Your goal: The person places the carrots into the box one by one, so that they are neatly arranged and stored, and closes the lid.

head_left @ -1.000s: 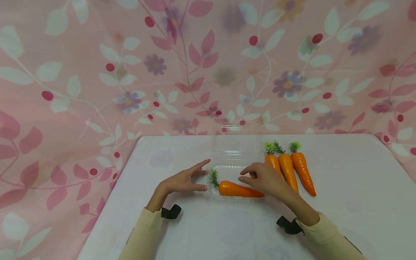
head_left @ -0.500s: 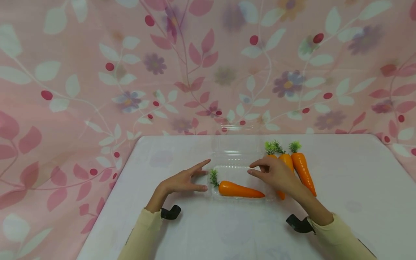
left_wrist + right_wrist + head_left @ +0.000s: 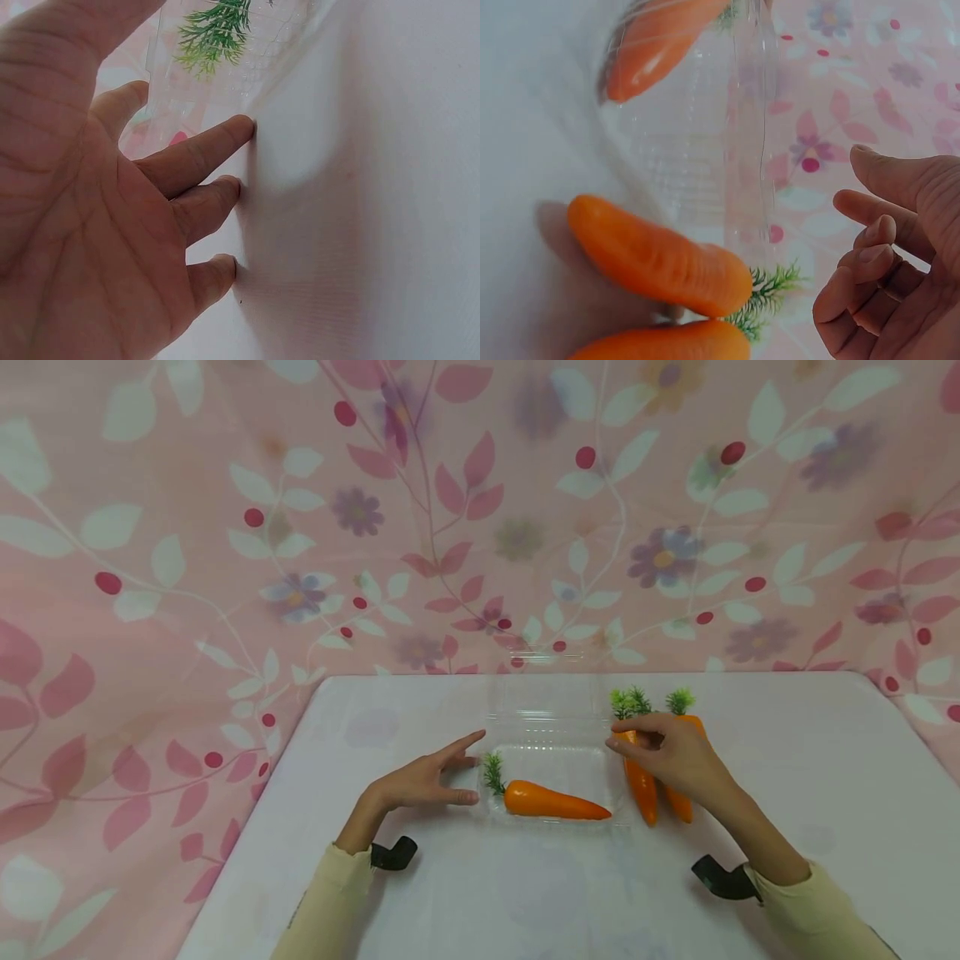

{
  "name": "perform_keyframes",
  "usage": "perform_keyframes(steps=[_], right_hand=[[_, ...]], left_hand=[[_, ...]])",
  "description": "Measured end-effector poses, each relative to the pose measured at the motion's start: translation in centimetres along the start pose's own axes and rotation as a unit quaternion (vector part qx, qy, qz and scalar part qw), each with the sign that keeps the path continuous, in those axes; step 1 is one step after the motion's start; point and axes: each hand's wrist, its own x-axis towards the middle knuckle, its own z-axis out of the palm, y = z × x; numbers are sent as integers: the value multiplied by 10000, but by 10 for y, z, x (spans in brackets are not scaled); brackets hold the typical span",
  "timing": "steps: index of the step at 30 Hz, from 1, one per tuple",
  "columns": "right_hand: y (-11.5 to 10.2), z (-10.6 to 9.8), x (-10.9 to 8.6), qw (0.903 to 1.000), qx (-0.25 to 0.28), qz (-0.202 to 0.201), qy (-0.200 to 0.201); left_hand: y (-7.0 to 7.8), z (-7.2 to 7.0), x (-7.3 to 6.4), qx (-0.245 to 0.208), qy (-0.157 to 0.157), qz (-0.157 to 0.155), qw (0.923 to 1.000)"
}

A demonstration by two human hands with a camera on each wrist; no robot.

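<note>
A clear plastic clamshell box (image 3: 581, 762) lies with its lid (image 3: 551, 693) raised at the back. Inside, near the front wall, rests one orange carrot (image 3: 557, 800), its green top (image 3: 217, 34) toward the left. My left hand (image 3: 422, 781) is beside the box's left side, fingers spread; in the left wrist view several fingertips rest on the table. Over the carrots right of the box hovers my right hand (image 3: 673, 758), thumb and index finger apart, nothing between them. Two carrots, one nearer (image 3: 660, 259) and one beyond (image 3: 679, 345), lie below it; a third carrot (image 3: 694, 723) is mostly hidden.
A white cloth covers the table (image 3: 495, 893). Behind its far edge hangs a pink floral curtain (image 3: 465, 510). Black wrist-worn pieces (image 3: 393, 853) stick out by both sleeves.
My right hand has moved right, from above the box to above the loose carrots, with nothing in it. The left hand, box and carrots have stayed in place.
</note>
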Motion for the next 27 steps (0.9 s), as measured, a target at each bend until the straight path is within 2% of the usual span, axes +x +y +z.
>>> perform_keyframes(steps=[4,15,20,27], right_hand=[[6,-6,-4,9995,-211,70,229],[22,-14,-10,9972,-512,146,531],[26,-17,-11,9963,-651,177,540],[33,-22,-15,9974,-498,245,464]], left_hand=[[1,1,0,11,23,-4,10000],[2,1,-2,45,27,-50,10000],[1,1,-2,46,7,-27,10000],[0,0,-1,37,-22,110,9999]])
